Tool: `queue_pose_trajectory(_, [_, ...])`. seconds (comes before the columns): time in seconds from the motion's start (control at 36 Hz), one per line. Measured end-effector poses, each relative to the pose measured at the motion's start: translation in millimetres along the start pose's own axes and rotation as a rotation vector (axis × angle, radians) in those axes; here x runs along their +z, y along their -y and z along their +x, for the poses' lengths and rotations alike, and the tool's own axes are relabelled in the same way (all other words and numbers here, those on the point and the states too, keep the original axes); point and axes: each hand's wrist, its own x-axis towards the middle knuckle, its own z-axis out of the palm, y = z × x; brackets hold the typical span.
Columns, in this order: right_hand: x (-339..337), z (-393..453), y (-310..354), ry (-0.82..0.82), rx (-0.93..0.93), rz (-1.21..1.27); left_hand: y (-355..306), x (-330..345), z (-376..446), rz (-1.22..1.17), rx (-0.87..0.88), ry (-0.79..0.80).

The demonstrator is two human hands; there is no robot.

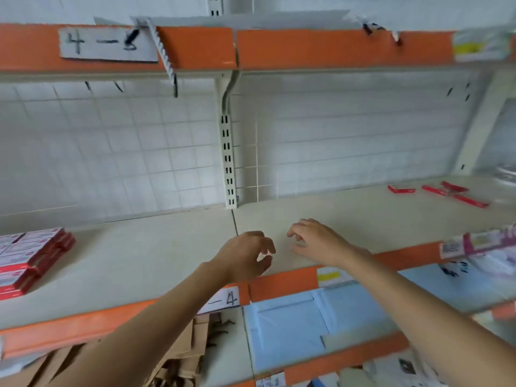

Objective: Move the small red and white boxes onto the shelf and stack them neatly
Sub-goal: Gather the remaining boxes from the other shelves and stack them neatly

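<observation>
Both hands hover empty over the middle of the cream metal shelf [173,247], near its orange front edge. The left hand [245,255] has its fingers [266,243] loosely curled with thumb and forefinger close together but nothing visible between them. The right hand [315,241] is relaxed, fingers spread and drooping toward the shelf, grasping nothing; whether the tips touch the surface cannot be told.

The neat stack of flat red and white cardboard boxes [30,255] stands at the far left of the shelf. Several loose red and white boxes [446,191] lie scattered at the far right rear, well apart from the stack, some overlapping.

Judgement: the step in hand is fetching the loose boxes. To do it well, reach right, gather them one or two at a time, square their edges, then set them flush on or beside the existing stack, labels aligned, without nudging it.
</observation>
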Motion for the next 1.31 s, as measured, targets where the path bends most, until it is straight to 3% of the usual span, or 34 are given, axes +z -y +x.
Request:
queue_pose_trajectory(0.28, [-34, -89, -137, -0.07, 0.254, 0.029, -117, 52, 103, -0.071, 0.14, 0.028])
queue_pose_trajectory(0.53, [-45, -90, -220, -0.061, 0.301, 0.022, -148, 84, 193, -0.083, 0.2, 0.022])
queue_pose_trajectory(0.72, [-79, -52, -295, 0.026, 0.288, -0.078, -157, 101, 272, -0.148, 0.14, -0.01])
queue_pose_trajectory(0.83, [-92, -29, -332, -0.042, 0.299, -0.037, -161, 110, 302, -0.153, 0.113, 0.0])
queue_pose_trajectory(1.31, [-67, 40, -448, 0.038, 0.196, -0.063, -192, 121, 343, -0.079, -0.138, 0.004])
